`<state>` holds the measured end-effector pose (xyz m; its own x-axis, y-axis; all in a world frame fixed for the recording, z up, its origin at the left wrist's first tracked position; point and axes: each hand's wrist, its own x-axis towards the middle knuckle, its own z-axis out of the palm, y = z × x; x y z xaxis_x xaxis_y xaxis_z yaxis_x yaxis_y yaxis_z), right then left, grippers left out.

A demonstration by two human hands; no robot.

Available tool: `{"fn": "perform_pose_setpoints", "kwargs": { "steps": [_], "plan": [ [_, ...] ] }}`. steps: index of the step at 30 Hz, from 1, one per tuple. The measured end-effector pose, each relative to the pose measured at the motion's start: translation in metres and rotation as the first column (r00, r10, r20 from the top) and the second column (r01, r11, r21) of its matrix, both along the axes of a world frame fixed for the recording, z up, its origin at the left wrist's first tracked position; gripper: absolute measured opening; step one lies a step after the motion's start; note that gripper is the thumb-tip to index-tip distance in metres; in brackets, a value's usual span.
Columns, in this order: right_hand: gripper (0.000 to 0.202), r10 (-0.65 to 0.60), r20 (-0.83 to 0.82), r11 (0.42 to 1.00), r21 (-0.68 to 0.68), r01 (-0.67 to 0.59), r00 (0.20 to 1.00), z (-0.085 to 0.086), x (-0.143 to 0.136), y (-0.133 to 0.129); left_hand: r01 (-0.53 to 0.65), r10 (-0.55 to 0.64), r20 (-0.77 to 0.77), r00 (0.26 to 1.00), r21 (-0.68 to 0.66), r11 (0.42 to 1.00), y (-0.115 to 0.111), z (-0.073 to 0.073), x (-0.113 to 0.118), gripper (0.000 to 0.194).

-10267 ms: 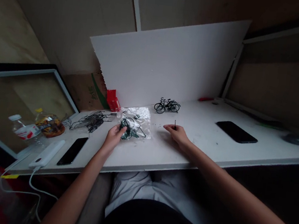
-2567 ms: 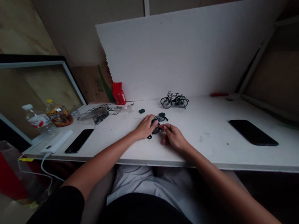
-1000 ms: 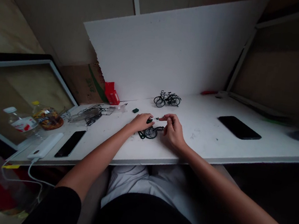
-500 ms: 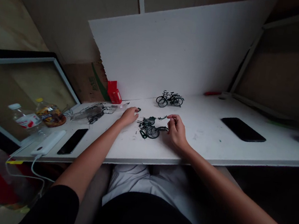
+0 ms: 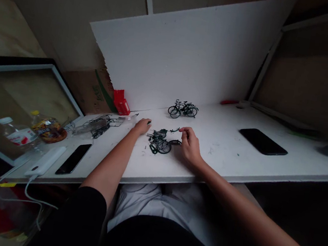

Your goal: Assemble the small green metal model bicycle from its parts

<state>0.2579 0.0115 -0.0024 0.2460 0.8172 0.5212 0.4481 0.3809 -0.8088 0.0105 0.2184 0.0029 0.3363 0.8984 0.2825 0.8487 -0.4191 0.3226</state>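
Small dark bicycle parts, among them a spoked wheel [image 5: 164, 147], lie on the white table between my hands. My left hand [image 5: 142, 126] rests behind and left of them, its fingers round a small dark piece [image 5: 149, 122]. On the right, my right hand [image 5: 190, 144] is curled with fingers drawn together, close to a curved dark green part [image 5: 174, 130]; whatever it may hold is too small to make out. Assembled miniature bicycles [image 5: 183, 109] stand upright behind the parts.
A black phone [image 5: 262, 141] lies at right, another phone [image 5: 74, 158] at left beside a white power strip [image 5: 45, 160]. Bottles [image 5: 21, 135], a bag of thin parts [image 5: 95, 126] and a red box [image 5: 121, 103] are at left. A white board [image 5: 188, 53] stands behind.
The view has shifted slightly. My left hand has closed more round the small dark piece, and my right hand stays near the parts with its fingers curled.
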Motion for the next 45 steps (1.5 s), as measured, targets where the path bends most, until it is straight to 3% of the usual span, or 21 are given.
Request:
{"fn": "perform_pose_setpoints", "kwargs": {
  "steps": [4, 7, 13, 16, 18, 21, 23, 27, 31, 34, 37, 39, 41, 43, 45],
  "plan": [
    [0.043, -0.105, 0.177, 0.965, -0.219, 0.143, 0.979, 0.015, 0.007, -0.001, -0.120, 0.120, -0.013, 0.993, 0.000, 0.993, -0.001, 0.001, -0.001, 0.021],
    [0.057, -0.095, 0.365, 0.919, -0.325, 0.223, 0.926, 0.023, 0.022, 0.003, -0.143, 0.143, 0.014, 0.990, 0.016, 0.990, -0.007, 0.004, -0.001, 0.018],
    [0.043, -0.049, 0.684, 0.871, -0.327, 0.366, 0.727, 0.016, 0.057, 0.013, -0.065, 0.047, 0.212, 0.976, 0.077, 0.995, -0.013, 0.010, 0.005, 0.049],
    [0.041, -0.089, 0.771, 0.837, -0.285, 0.467, 0.631, 0.010, 0.063, 0.016, 0.006, -0.033, 0.310, 0.950, 0.087, 0.996, -0.018, 0.016, 0.015, 0.050],
    [0.042, -0.101, 0.785, 0.842, -0.260, 0.472, 0.612, 0.006, 0.065, 0.018, 0.057, -0.081, 0.357, 0.931, 0.078, 0.995, -0.026, 0.021, 0.025, 0.049],
    [0.039, -0.116, 0.767, 0.857, -0.243, 0.454, 0.631, 0.001, 0.067, 0.022, 0.145, -0.158, 0.424, 0.892, 0.063, 0.987, -0.044, 0.033, 0.044, 0.052],
    [0.037, -0.145, 0.735, 0.870, -0.224, 0.438, 0.663, -0.002, 0.068, 0.025, 0.258, -0.247, 0.532, 0.810, 0.055, 0.964, -0.060, 0.042, 0.060, 0.053],
    [0.047, -0.186, 0.541, 0.942, -0.139, 0.306, 0.820, -0.003, 0.066, 0.032, 0.372, -0.376, 0.527, 0.762, 0.120, 0.921, -0.089, 0.053, 0.095, 0.052],
    [0.048, -0.012, 0.268, 0.999, 0.036, 0.003, 0.963, 0.001, 0.066, 0.040, 0.451, -0.472, 0.487, 0.735, 0.169, 0.876, -0.110, 0.050, 0.125, 0.047],
    [0.045, 0.061, 0.139, 0.994, 0.077, -0.072, 0.988, 0.001, 0.072, 0.043, 0.500, -0.539, 0.422, 0.729, 0.211, 0.840, -0.118, 0.045, 0.139, 0.041],
    [0.045, 0.043, 0.060, 0.997, 0.063, -0.047, 0.997, -0.001, 0.077, 0.043, 0.576, -0.603, 0.347, 0.718, 0.190, 0.795, -0.107, 0.043, 0.143, 0.050],
    [0.045, -0.019, 0.028, 0.998, 0.066, 0.017, 0.999, -0.002, 0.078, 0.041, 0.577, -0.583, 0.366, 0.725, 0.140, 0.805, -0.089, 0.044, 0.142, 0.065],
    [0.044, -0.082, 0.011, 0.995, 0.065, 0.081, 0.997, -0.002, 0.076, 0.039, 0.468, -0.465, 0.428, 0.775, 0.104, 0.877, -0.064, 0.046, 0.141, 0.060],
    [0.042, -0.121, 0.003, 0.991, 0.061, 0.120, 0.993, -0.002, 0.073, 0.039, 0.279, -0.279, 0.445, 0.851, 0.066, 0.958, -0.036, 0.048, 0.142, 0.053],
    [0.040, -0.144, 0.001, 0.988, 0.062, 0.144, 0.990, -0.003, 0.071, 0.038, 0.137, -0.135, 0.442, 0.887, 0.028, 0.990, -0.011, 0.050, 0.145, 0.051]
  ]
}}
